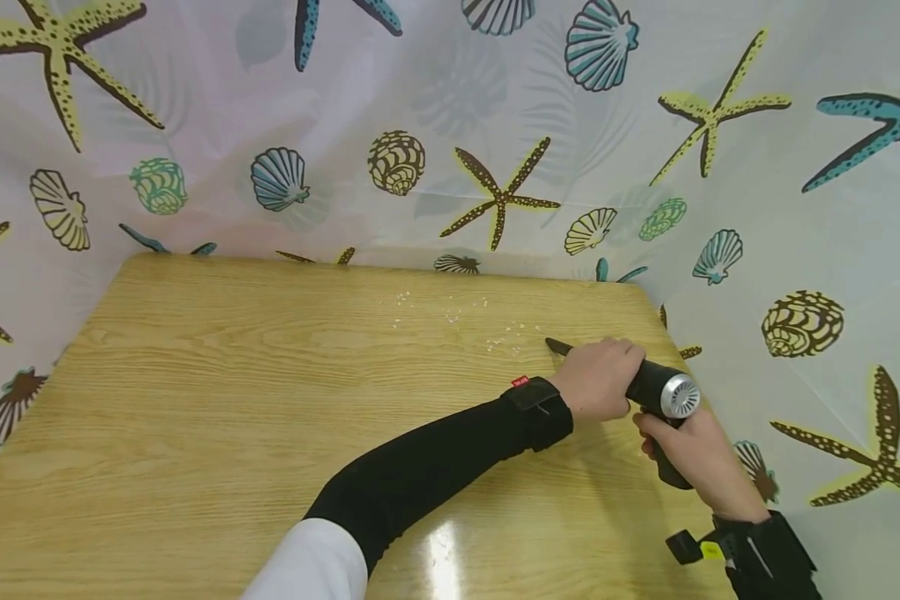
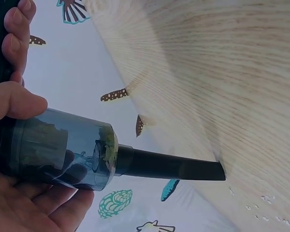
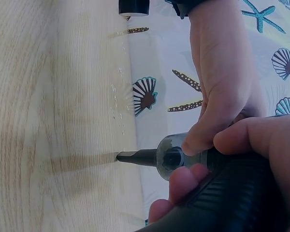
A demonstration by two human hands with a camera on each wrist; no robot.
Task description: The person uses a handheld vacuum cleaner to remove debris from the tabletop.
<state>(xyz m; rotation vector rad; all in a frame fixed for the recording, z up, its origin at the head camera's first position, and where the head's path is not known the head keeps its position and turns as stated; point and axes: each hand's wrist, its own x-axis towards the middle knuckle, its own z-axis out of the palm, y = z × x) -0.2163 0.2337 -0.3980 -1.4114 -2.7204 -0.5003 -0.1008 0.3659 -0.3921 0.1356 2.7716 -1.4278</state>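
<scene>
A black handheld vacuum cleaner (image 1: 652, 387) with a silver vented end is held by both hands over the right side of the table. My right hand (image 1: 693, 454) grips its handle, fingers wrapped round it. My left hand (image 1: 598, 379) curls round the clear dust cup (image 2: 82, 145), where some debris shows inside. The narrow black nozzle (image 2: 176, 165) points down to the left, its tip right at the wooden surface. Close beyond the tip lie small white bits (image 1: 506, 340); more white scraps (image 1: 402, 297) are scattered toward the back edge.
The wooden table (image 1: 217, 400) runs to a white curtain (image 1: 435, 108) printed with shells and starfish at the back and both sides. Its right edge passes close beside the hands. A bright reflection shows near the front.
</scene>
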